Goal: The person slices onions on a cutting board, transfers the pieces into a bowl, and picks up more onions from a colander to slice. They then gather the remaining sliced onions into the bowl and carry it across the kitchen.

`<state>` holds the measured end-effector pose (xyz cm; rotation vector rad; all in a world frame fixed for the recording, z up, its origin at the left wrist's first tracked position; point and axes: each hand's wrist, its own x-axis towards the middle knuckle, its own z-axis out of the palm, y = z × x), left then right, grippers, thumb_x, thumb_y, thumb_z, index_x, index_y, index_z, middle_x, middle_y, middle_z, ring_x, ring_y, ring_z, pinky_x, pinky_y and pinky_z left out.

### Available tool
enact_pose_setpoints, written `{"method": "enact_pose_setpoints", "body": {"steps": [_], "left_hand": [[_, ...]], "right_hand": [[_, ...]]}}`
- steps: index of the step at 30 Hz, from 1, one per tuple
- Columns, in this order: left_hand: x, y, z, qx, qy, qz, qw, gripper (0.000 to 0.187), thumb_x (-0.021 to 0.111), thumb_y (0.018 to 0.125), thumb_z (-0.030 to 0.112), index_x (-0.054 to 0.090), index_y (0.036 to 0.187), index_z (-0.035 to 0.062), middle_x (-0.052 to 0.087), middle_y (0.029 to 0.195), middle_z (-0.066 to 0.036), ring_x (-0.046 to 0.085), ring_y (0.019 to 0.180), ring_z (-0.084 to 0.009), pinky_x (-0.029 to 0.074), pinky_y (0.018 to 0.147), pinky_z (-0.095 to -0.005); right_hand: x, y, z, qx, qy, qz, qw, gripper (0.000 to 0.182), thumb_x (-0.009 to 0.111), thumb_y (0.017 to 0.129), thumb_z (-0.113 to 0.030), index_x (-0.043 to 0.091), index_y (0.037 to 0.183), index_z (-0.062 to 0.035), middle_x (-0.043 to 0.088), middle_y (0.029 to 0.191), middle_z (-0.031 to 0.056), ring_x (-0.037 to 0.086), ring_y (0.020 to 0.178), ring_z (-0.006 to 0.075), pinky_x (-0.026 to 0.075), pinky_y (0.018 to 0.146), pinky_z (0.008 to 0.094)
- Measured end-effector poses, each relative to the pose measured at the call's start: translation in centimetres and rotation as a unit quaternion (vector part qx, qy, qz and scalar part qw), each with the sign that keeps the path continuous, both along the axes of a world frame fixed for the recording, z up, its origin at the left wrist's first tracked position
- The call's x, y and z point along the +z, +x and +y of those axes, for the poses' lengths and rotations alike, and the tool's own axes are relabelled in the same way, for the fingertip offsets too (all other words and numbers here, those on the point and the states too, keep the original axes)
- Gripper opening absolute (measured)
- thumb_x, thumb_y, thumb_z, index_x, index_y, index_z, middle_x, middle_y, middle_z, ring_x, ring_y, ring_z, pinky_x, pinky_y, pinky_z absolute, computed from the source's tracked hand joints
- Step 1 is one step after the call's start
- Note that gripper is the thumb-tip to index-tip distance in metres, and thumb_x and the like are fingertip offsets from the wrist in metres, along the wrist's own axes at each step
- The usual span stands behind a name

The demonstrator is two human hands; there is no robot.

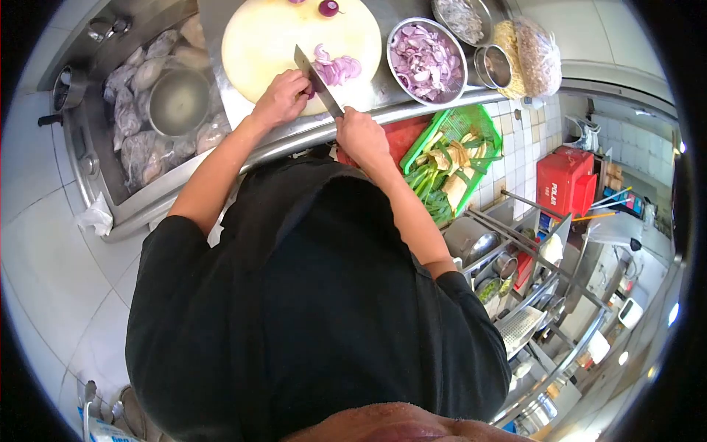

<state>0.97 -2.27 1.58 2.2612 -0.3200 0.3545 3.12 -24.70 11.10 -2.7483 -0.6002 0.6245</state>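
Observation:
On the round cutting board, my left hand grips a red onion, mostly hidden under its fingers. My right hand is wrapped round the handle of a knife. The blade stands right beside the onion, pointing away from me. Sliced onion lies in a loose pile on the blade's right side. Farther back on the board sit a whole small red onion and part of another at the top edge. To the right, a metal bowl holds many onion slices.
At left, a sink holds bagged food and a round bowl of cloudy liquid. Smaller metal bowls and filled plastic bags stand at right. Below the counter edge is a green basket of vegetables; shelving lies beyond.

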Motion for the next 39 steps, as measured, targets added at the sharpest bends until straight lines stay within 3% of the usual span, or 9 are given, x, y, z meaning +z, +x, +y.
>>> {"method": "enact_pose_setpoints", "body": {"steps": [3, 16, 19, 22, 25, 28, 31, 35, 39], "left_hand": [[-0.9, -0.1, -0.1, 0.013, -0.017, -0.047, 0.999, 0.014, 0.067, 0.078, -0.002, 0.065, 0.092, 0.0001, 0.065, 0.101, -0.016, 0.063, 0.096, -0.0364, 0.052, 0.086, -0.0451], [-1.0, -0.7, -0.2, 0.041, -0.028, 0.029, 0.998, 0.015, 0.071, 0.079, 0.003, 0.067, 0.094, 0.0023, 0.065, 0.101, -0.014, 0.064, 0.098, -0.0343, 0.051, 0.089, -0.0435], [-1.0, -0.8, -0.3, 0.05, -0.035, -0.04, 0.997, 0.016, 0.072, 0.079, 0.003, 0.067, 0.094, 0.0022, 0.064, 0.098, -0.015, 0.064, 0.096, -0.0348, 0.051, 0.087, -0.0436], [-1.1, -0.8, -0.2, 0.041, -0.053, -0.003, 0.998, 0.016, 0.072, 0.08, 0.003, 0.066, 0.094, 0.0019, 0.063, 0.097, -0.015, 0.064, 0.094, -0.0348, 0.051, 0.087, -0.044], [-0.2, -0.8, -0.4, 0.073, -0.057, 0.01, 0.996, 0.016, 0.073, 0.08, 0.006, 0.067, 0.095, 0.0012, 0.065, 0.097, -0.015, 0.064, 0.095, -0.0355, 0.051, 0.088, -0.045], [-0.2, 0.1, 0.0, 0.048, 0.034, 0.023, 0.998, 0.025, 0.073, 0.082, 0.014, 0.07, 0.104, 0.0027, 0.068, 0.094, -0.015, 0.065, 0.095, -0.0372, 0.052, 0.088, -0.0463], [1.6, 0.4, -0.7, 0.111, 0.139, 0.137, 0.974, 0.036, 0.073, 0.085, 0.023, 0.07, 0.116, 0.0042, 0.072, 0.095, -0.015, 0.069, 0.096, -0.0386, 0.054, 0.088, -0.0464], [4.3, 1.0, -2.1, 0.187, 0.025, 0.338, 0.922, 0.041, 0.074, 0.089, 0.027, 0.068, 0.121, 0.0024, 0.075, 0.107, -0.018, 0.073, 0.1, -0.0369, 0.057, 0.089, -0.0446], [1.1, -0.6, -0.7, 0.119, -0.063, 0.131, 0.982, 0.028, 0.072, 0.089, 0.015, 0.069, 0.114, 0.0025, 0.071, 0.106, -0.016, 0.07, 0.097, -0.0347, 0.056, 0.087, -0.0421]], "right_hand": [[0.8, 0.0, 0.1, 0.014, 0.002, -0.032, 0.999, 0.028, 0.055, 0.099, -0.025, 0.069, 0.098, -0.0005, 0.073, 0.084, 0.0275, 0.072, 0.081, 0.0482, 0.057, 0.079, 0.0568], [-0.1, 0.1, 0.9, 0.034, -0.006, -0.032, 0.999, 0.031, 0.061, 0.099, -0.028, 0.067, 0.1, 0.0016, 0.071, 0.085, 0.0305, 0.07, 0.084, 0.0497, 0.056, 0.078, 0.058], [1.7, -0.4, 0.7, 0.022, 0.009, -0.032, 0.999, 0.032, 0.061, 0.099, -0.03, 0.067, 0.1, 0.0017, 0.071, 0.087, 0.0301, 0.071, 0.084, 0.0496, 0.057, 0.078, 0.0568], [-1.3, -0.2, 0.6, 0.031, -0.008, -0.027, 0.999, 0.033, 0.061, 0.1, -0.031, 0.067, 0.1, 0.0018, 0.071, 0.088, 0.0304, 0.071, 0.083, 0.0496, 0.057, 0.078, 0.0563], [-1.3, 1.6, 0.4, 0.02, -0.006, 0.012, 1.0, 0.037, 0.061, 0.099, -0.034, 0.068, 0.101, 0.0027, 0.071, 0.096, 0.0323, 0.069, 0.094, 0.0503, 0.054, 0.086, 0.0575], [-0.6, 2.5, -0.1, -0.015, 0.002, 0.039, 0.999, 0.039, 0.061, 0.1, -0.035, 0.068, 0.103, 0.003, 0.07, 0.102, 0.0322, 0.067, 0.103, 0.0506, 0.052, 0.092, 0.0578], [-1.9, 2.7, -0.7, -0.028, 0.026, 0.025, 0.999, 0.039, 0.06, 0.1, -0.035, 0.068, 0.104, 0.0028, 0.07, 0.104, 0.0321, 0.067, 0.103, 0.0508, 0.052, 0.091, 0.0581], [-1.4, 2.0, -0.3, -0.031, 0.02, 0.026, 0.999, 0.04, 0.06, 0.099, -0.036, 0.067, 0.107, 0.0027, 0.07, 0.106, 0.0325, 0.067, 0.102, 0.0511, 0.053, 0.092, 0.0583], [-0.9, 1.3, 0.0, -0.029, 0.009, 0.021, 0.999, 0.038, 0.061, 0.099, -0.035, 0.067, 0.105, 0.0021, 0.071, 0.097, 0.0321, 0.069, 0.097, 0.0504, 0.054, 0.089, 0.058]]}}
